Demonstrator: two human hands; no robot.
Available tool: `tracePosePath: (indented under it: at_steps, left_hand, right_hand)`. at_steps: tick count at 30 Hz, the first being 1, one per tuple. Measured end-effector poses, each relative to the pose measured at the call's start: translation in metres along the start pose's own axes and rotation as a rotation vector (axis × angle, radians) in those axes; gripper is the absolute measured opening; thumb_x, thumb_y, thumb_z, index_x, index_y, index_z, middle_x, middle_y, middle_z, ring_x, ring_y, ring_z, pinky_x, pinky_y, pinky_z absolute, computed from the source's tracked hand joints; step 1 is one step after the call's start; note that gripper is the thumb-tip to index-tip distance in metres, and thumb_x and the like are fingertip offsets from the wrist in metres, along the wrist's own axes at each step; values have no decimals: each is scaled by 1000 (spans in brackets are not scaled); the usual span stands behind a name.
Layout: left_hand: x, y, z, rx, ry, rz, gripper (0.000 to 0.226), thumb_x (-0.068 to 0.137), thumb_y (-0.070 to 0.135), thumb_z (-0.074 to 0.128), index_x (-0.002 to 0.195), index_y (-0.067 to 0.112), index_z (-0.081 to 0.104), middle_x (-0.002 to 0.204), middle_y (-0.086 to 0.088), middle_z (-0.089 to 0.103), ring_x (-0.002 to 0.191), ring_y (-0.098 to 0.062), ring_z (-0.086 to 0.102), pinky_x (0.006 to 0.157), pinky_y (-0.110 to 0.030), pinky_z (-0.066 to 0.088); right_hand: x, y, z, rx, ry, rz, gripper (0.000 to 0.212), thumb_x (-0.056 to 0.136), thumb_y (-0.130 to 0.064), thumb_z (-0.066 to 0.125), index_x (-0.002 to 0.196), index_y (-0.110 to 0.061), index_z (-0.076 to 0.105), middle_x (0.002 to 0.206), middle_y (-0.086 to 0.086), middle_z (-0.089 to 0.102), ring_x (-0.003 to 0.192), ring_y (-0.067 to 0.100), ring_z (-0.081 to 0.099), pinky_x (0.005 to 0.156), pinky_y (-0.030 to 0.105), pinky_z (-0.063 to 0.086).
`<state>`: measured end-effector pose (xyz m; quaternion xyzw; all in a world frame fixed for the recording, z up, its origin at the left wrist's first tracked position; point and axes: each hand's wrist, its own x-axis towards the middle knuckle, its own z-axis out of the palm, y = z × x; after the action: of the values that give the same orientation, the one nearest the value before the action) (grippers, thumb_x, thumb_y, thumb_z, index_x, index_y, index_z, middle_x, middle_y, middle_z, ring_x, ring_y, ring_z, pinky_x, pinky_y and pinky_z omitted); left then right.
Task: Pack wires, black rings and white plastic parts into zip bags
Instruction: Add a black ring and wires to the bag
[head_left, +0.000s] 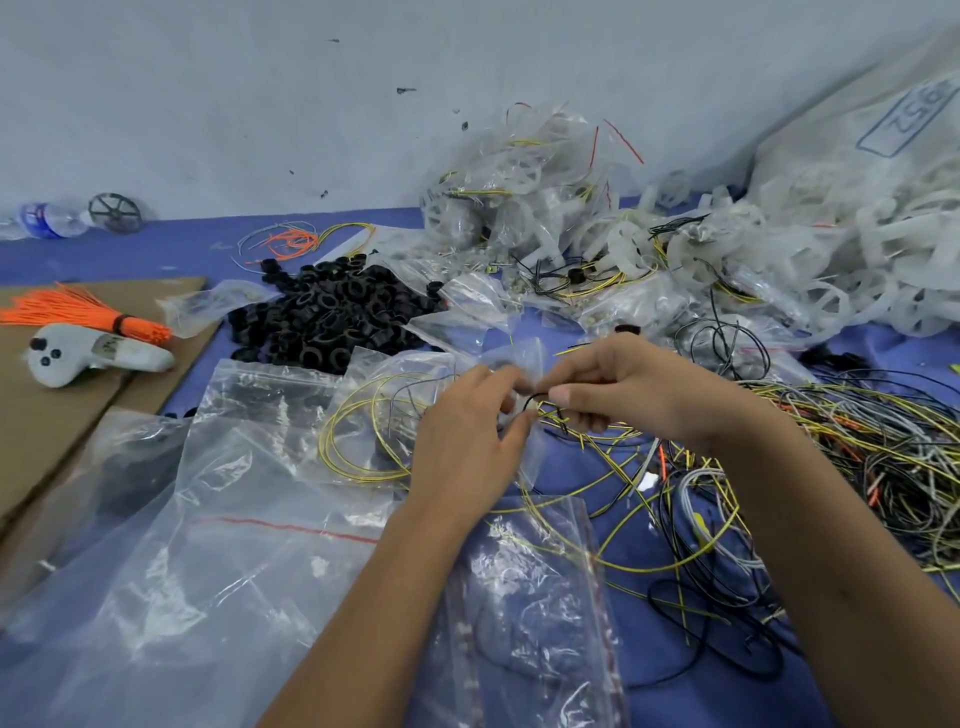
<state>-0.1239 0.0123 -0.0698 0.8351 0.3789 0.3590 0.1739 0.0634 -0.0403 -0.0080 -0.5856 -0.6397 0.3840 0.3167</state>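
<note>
Both hands meeting at mid-frame over blue cloth. Left hand and right hand with fingers curled, fingertips pinching a small clear zip bag and a loop of yellow and black wire at its mouth; bag thin, crinkled, see-through, standing roughly upright between the two hands, mouth end down at the fingertips as far as can be told. Wires thin, mostly yellow with dark stripe, some black, grey and orange, curling in loose loops with no single direction; big tangle spread right of the right wrist, too many to count. Black rings, short, thick, matte, heaped in one pile beyond the left hand, uncounted. White plastic parts, translucent spoked wheels, piled far right, partly spilling from one large sack. One heap of filled bags against the wall. Empty zip bags, several, flat and overlapping, near left, red seal lines running roughly left to right. One bundle of orange ties pointing left, lying on cardboard just beside one white controller. One bottle on its side, far left.
</note>
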Motion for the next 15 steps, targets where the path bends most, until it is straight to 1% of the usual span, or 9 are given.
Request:
tracePosePath:
  at_steps: [2, 5, 7, 8, 10, 12, 13, 14, 15]
  left_hand:
    - [1, 0, 1, 35, 1, -15, 6, 94, 29, 69, 96, 24, 68, 88, 6, 58, 83, -20, 57, 74, -44, 49]
    - [3, -2, 1, 14, 35, -63, 10, 95, 24, 68, 87, 18, 66, 86, 1, 61, 80, -24, 57, 75, -45, 48]
    - [3, -3, 0, 14, 55, -98, 10, 95, 21, 68, 87, 16, 66, 87, 0, 63, 80, -24, 57, 77, -44, 47]
    - [3, -3, 0, 19, 64, -114, 9, 95, 21, 68, 87, 16, 66, 88, 0, 64, 80, -24, 57, 77, -44, 48]
    - [2, -4, 0, 32, 88, -151, 9, 95, 20, 68, 87, 16, 66, 89, -1, 64, 82, -25, 58, 76, -42, 48]
    - [2, -6, 0, 32, 122, -196, 9, 95, 19, 67, 86, 17, 66, 88, -1, 65, 83, -25, 59, 74, -42, 48]
    - [2, -7, 0, 25, 139, -220, 9, 95, 18, 67, 86, 16, 66, 86, -1, 65, 82, -26, 59, 74, -43, 48]
    - [2, -8, 0, 10, 156, -245, 11, 95, 17, 66, 85, 15, 65, 84, -1, 65, 82, -26, 59, 75, -43, 48]
    - [2, -9, 0, -13, 174, -276, 12, 95, 17, 66, 83, 15, 64, 82, -1, 65, 81, -25, 59, 76, -44, 48]
  right_hand:
    - [-3, 2, -2, 36, -37, 6, 14, 98, -4, 63, 105, -7, 76, 80, 15, 72, 70, 13, 63, 66, 22, 51]
    - [-4, 7, -5, -24, 9, 13, 16, 93, -2, 69, 99, -12, 79, 92, 22, 74, 78, 17, 63, 74, 32, 52]
    - [-5, 9, -8, -140, 68, 48, 17, 89, -2, 71, 91, -17, 80, 86, 16, 76, 76, 18, 64, 74, 41, 54]
    - [-6, 11, -10, -214, 86, 75, 19, 88, -3, 72, 86, -20, 81, 79, 11, 76, 72, 16, 64, 70, 40, 53]
    - [-7, 13, -14, -384, 122, 134, 23, 86, -7, 73, 80, -28, 81, 68, -2, 73, 62, 9, 63, 62, 29, 50]
    - [-7, 16, -17, -515, 193, 186, 21, 87, -10, 73, 82, -28, 82, 74, -8, 75, 66, 3, 65, 60, 16, 48]
    - [-8, 17, -19, -553, 233, 207, 19, 88, -10, 72, 84, -26, 82, 78, -7, 76, 67, 0, 63, 56, 9, 44]
    - [-8, 17, -21, -579, 262, 226, 19, 89, -9, 72, 85, -24, 83, 78, -7, 75, 65, -2, 61, 51, 4, 38]
    - [-9, 18, -23, -597, 276, 247, 20, 88, -7, 70, 85, -22, 83, 74, -8, 73, 62, -3, 59, 46, 3, 37]
